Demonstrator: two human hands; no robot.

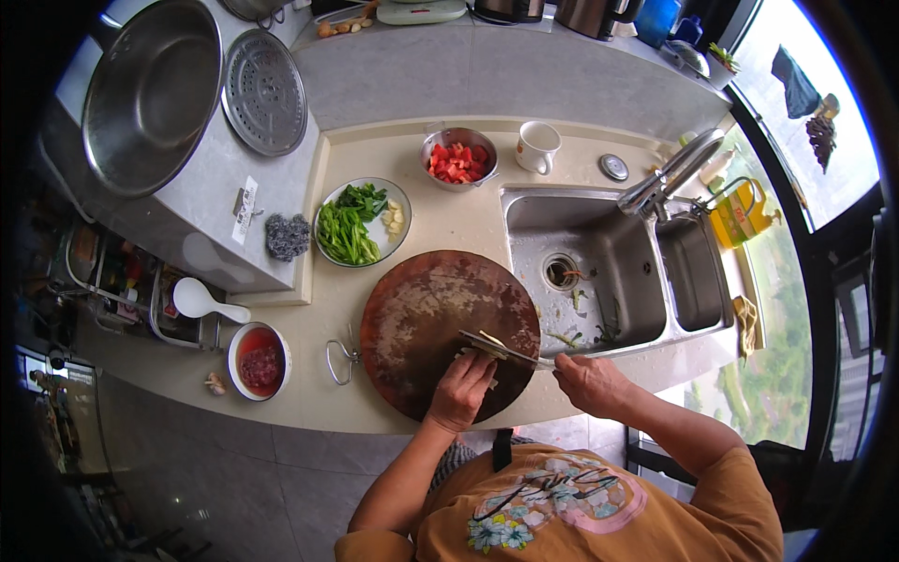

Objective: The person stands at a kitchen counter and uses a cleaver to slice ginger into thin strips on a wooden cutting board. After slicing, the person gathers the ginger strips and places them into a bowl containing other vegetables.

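Note:
On a round wooden chopping board, my right hand grips the handle of a kitchen knife. Its blade is seen nearly edge-on and points left across the board's lower right part. My left hand pins a pale piece of food against the near side of the blade, with the fingers bent. A thin pale slice shows on the far side of the blade. The food is partly hidden by my fingers, and I cannot tell its exact kind.
A plate holds cut greens and garlic. Behind stand a metal bowl of chopped red pieces and a mug. The sink with scraps lies right. Left are a bowl of meat in reddish liquid and a metal board stand.

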